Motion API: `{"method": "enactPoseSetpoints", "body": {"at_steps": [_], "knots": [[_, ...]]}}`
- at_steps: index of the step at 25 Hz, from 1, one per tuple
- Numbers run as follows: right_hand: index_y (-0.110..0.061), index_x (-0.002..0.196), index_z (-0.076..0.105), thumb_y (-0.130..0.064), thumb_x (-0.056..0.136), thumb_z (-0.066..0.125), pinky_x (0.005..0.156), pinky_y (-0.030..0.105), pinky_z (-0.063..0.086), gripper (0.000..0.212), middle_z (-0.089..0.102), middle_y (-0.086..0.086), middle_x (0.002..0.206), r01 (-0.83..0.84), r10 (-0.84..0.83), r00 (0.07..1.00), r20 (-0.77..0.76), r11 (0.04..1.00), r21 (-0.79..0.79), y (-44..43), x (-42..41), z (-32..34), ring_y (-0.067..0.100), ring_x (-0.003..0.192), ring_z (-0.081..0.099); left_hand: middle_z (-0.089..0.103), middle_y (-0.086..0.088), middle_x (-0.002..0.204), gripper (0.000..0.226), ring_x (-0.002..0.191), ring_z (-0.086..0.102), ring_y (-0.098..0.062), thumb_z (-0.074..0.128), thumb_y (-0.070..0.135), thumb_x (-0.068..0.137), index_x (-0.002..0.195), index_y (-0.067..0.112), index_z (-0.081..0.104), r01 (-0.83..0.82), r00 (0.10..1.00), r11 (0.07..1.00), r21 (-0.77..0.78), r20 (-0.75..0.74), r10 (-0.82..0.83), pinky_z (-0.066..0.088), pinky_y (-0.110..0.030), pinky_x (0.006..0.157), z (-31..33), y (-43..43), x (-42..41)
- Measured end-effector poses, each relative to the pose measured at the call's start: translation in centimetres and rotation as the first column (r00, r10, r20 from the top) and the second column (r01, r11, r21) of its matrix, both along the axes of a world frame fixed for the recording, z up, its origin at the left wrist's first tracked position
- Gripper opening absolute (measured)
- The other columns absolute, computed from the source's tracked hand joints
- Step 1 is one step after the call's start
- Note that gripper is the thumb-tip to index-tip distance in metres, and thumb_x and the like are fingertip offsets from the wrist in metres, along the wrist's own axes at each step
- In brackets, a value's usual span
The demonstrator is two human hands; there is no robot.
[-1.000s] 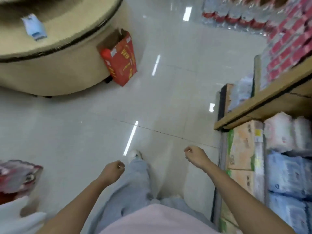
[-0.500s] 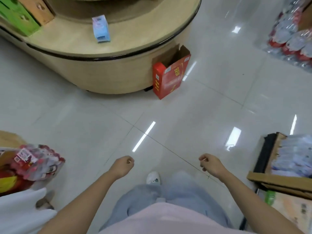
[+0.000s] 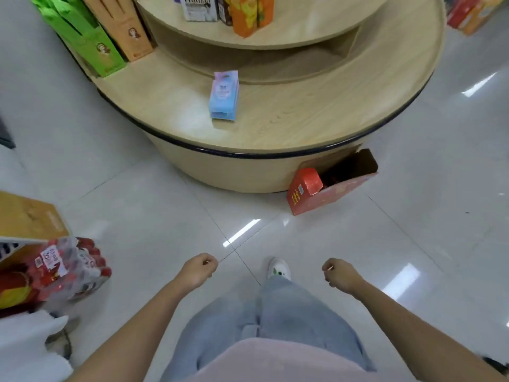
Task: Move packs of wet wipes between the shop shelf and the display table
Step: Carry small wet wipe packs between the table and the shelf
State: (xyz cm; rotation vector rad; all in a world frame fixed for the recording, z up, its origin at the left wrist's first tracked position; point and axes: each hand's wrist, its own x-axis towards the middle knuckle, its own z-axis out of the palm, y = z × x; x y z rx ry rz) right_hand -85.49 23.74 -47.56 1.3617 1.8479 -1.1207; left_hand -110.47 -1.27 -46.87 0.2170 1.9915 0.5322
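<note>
The left hand and right hand were curled up, holding nothing. One wipes pack lay on the table.

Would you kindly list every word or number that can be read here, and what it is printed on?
"Fran...", cut off: white box on the upper tier.
"30", uncertain: label on the bottle pack.
Blurred: wet wipes pack, red carton, green boxes.
</note>
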Motion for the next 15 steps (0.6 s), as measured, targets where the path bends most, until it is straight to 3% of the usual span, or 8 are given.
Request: {"method": "enactPoseSetpoints", "body": {"at_steps": [3, 5, 7, 9, 12, 15], "knots": [[-0.008, 0.101, 0.062, -0.007, 0.090, 0.046, 0.083, 0.034, 0.046, 0.019, 0.064, 0.016, 0.110, -0.236, 0.242, 0.968, -0.070, 0.968, 0.090, 6.3, -11.1, 1.3, 0.023, 0.088, 0.053, 0.064, -0.007, 0.097, 0.016, 0.085, 0.059, -0.020, 0.048, 0.020, 0.094, 0.097, 0.011, 0.061, -0.128, 0.992, 0.992, -0.008, -0.013, 0.128, 0.043, -0.025, 0.065, 0.0, 2.4, -3.8], [-0.006, 0.106, 0.063, -0.010, 0.091, 0.048, 0.084, 0.032, 0.045, 0.022, 0.064, 0.015, 0.113, -0.270, 0.292, 0.942, -0.164, 0.952, 0.141, 9.1, -18.6, 2.1, 0.027, 0.097, 0.057, 0.064, -0.007, 0.097, 0.016, 0.084, 0.059, -0.020, 0.048, 0.019, 0.096, 0.101, 0.011, 0.061, -0.243, 0.970, 0.970, 0.024, 0.003, 0.243, 0.043, -0.022, 0.064, -0.2, 3.7, -6.5], [-0.006, 0.107, 0.063, -0.014, 0.092, 0.048, 0.088, 0.033, 0.048, 0.022, 0.063, 0.013, 0.105, -0.211, 0.238, 0.936, -0.259, 0.969, 0.127, 10.9, -25.0, 2.3, 0.030, 0.101, 0.059, 0.066, -0.007, 0.098, 0.016, 0.086, 0.061, -0.021, 0.048, 0.017, 0.096, 0.104, 0.012, 0.061, -0.300, 0.954, 0.952, 0.060, -0.001, 0.301, 0.044, -0.022, 0.066, -0.9, 4.9, -10.2], [-0.008, 0.101, 0.063, -0.014, 0.093, 0.048, 0.086, 0.034, 0.047, 0.018, 0.061, 0.007, 0.094, -0.205, 0.228, 0.922, -0.314, 0.973, 0.103, 11.9, -30.5, 2.0, 0.025, 0.092, 0.058, 0.067, -0.007, 0.097, 0.015, 0.087, 0.062, -0.023, 0.048, 0.015, 0.096, 0.103, 0.013, 0.061, -0.312, 0.949, 0.946, 0.087, -0.030, 0.315, 0.045, -0.025, 0.067, -1.9, 6.9, -15.3], [-0.017, 0.091, 0.060, -0.013, 0.090, 0.049, 0.085, 0.034, 0.048, 0.012, 0.061, 0.004, 0.089, -0.087, 0.107, 0.949, -0.297, 0.993, 0.081, 12.6, -36.2, 1.0, 0.022, 0.086, 0.057, 0.068, -0.009, 0.097, 0.018, 0.087, 0.062, -0.022, 0.047, 0.013, 0.096, 0.106, 0.011, 0.062, -0.234, 0.962, 0.964, 0.126, -0.116, 0.248, 0.049, -0.035, 0.083, -2.6, 11.3, -23.8], [-0.020, 0.083, 0.059, -0.011, 0.089, 0.050, 0.067, 0.027, 0.046, 0.014, 0.063, 0.006, 0.086, 0.021, -0.005, 0.964, -0.266, 0.998, 0.058, 13.6, -40.4, 0.3, 0.025, 0.082, 0.061, 0.068, -0.007, 0.100, 0.022, 0.091, 0.063, -0.022, 0.048, 0.017, 0.096, 0.109, 0.010, 0.063, -0.111, 0.977, 0.977, 0.179, -0.160, 0.140, 0.046, -0.032, 0.089, -1.9, 17.6, -31.7]]}}
